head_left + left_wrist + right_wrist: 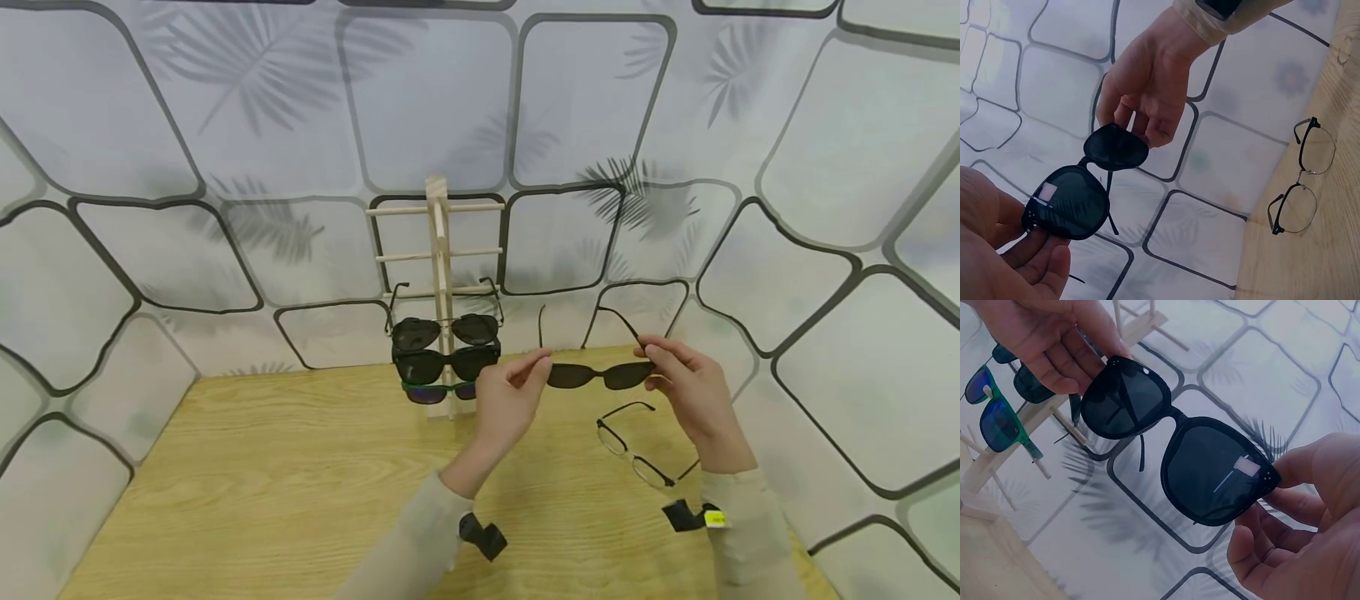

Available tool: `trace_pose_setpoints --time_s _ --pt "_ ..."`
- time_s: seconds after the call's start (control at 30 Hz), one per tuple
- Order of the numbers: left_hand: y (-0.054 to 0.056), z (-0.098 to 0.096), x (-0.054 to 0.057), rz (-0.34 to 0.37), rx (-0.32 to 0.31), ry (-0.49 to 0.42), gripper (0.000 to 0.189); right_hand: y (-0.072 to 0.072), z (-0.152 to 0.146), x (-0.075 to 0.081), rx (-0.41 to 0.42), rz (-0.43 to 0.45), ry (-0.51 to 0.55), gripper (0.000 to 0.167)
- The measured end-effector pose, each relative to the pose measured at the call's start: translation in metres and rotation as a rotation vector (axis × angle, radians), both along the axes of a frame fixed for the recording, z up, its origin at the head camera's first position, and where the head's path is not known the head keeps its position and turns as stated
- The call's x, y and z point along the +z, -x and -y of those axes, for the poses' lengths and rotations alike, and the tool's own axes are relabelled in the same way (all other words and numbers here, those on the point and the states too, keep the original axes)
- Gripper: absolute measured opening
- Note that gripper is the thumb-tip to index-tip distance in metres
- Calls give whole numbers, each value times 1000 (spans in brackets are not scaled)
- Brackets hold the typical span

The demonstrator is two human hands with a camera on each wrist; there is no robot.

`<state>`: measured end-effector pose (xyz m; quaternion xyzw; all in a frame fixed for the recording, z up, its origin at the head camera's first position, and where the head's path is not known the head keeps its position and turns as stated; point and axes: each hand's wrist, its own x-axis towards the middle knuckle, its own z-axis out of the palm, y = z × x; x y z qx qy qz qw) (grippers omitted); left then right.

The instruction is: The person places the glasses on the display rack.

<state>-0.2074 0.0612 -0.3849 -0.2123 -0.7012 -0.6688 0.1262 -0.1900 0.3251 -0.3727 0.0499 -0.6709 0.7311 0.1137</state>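
A pair of black sunglasses [573,376] with dark lenses is held up between both hands, temples unfolded and pointing away. My left hand [512,400] pinches the frame's left corner, while my right hand [693,396] grips the right corner near the hinge. In the right wrist view the sunglasses [1210,469] show a pale rectangular reflection on one lens. Clear eyeglasses [633,454] with dark brows lie on the table below the right hand, temples open; the left wrist view shows these eyeglasses [1300,178] too.
A wooden display stand [439,250] with crossbars stands at the back, left of the hands. Several sunglasses [446,364] hang on its lower bars, the lowest pair green-framed. The wood-grain table [285,483] meets a patterned backdrop [435,100] behind and at both sides.
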Motion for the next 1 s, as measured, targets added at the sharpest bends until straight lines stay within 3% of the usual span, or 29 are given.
trace_pose_setpoints --time_s 0.43,0.73,1.0 --pt "-3 10 18 -31 3 28 27 -4 9 16 -21 -41 -4 32" --pt "-7 17 31 -65 51 74 26 -6 16 26 -17 -86 21 30" --pt "-12 25 46 -112 50 40 25 -9 27 39 -7 -118 34 30"
